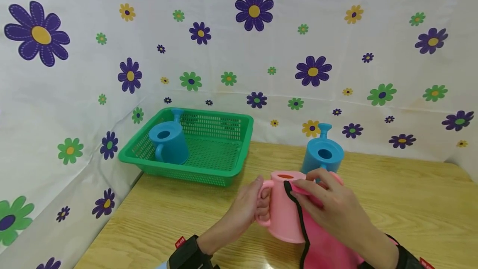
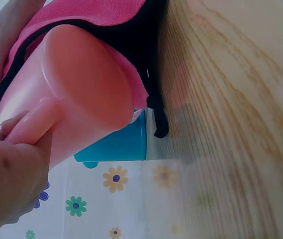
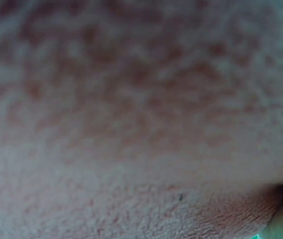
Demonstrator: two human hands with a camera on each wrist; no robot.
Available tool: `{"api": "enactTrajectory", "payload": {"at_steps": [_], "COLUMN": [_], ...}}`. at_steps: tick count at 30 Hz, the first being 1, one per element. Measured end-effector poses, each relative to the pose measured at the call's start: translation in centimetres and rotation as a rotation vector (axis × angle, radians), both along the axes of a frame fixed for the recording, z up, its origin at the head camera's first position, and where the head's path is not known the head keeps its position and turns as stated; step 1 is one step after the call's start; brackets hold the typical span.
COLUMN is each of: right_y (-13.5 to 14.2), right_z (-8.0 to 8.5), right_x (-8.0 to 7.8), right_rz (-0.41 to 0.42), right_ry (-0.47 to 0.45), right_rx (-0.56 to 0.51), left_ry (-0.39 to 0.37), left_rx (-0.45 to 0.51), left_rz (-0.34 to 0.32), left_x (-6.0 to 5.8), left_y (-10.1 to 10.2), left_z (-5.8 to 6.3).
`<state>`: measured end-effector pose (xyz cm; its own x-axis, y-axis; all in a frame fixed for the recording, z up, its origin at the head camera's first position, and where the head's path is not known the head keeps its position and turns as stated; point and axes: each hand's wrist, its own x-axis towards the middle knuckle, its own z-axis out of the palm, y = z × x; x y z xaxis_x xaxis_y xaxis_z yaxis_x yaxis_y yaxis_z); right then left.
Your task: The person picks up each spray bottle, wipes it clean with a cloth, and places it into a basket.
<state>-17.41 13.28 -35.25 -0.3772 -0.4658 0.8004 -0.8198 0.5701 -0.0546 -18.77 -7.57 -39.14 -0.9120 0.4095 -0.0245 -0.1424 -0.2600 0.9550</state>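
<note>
My left hand (image 1: pixel 240 209) grips the handle of a pink watering can (image 1: pixel 281 215), which is held tilted above the table in the left wrist view. A pink cloth (image 1: pixel 328 246) with black edging drapes over the can's right side and hangs down. With thumb and fingers, my right hand (image 1: pixel 340 209) pinches the cloth near the can's top. Just behind stands a blue watering can (image 1: pixel 323 155), partly hidden by the right hand. A blurred, pinkish surface too close to make out fills most of the right wrist view.
At the back left sits a green basket (image 1: pixel 246 144) with perforated walls. Inside its left end is another blue watering can (image 1: pixel 173 142). The wooden table (image 1: pixel 403 206) meets a flower-printed white sheet (image 1: pixel 220 53) at the back and left.
</note>
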Motion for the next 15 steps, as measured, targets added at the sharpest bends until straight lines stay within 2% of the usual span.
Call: {"api": "enactTrajectory", "payload": {"at_steps": [7,15], "right_y": [-0.21,-0.28], "right_z": [0.34,0.25], "right_x": [0.06,0.30], "right_rz": [-0.026,0.011], "right_ry": [-0.007,-0.014], "right_rx": [0.106,0.152], "left_ry": [0.061,0.080], "left_rx": [-0.023,-0.039], "left_rz": [0.007,0.019], "left_x": [0.04,0.29], "left_y": [0.36,0.57], "left_z": [-0.01,-0.07]}}
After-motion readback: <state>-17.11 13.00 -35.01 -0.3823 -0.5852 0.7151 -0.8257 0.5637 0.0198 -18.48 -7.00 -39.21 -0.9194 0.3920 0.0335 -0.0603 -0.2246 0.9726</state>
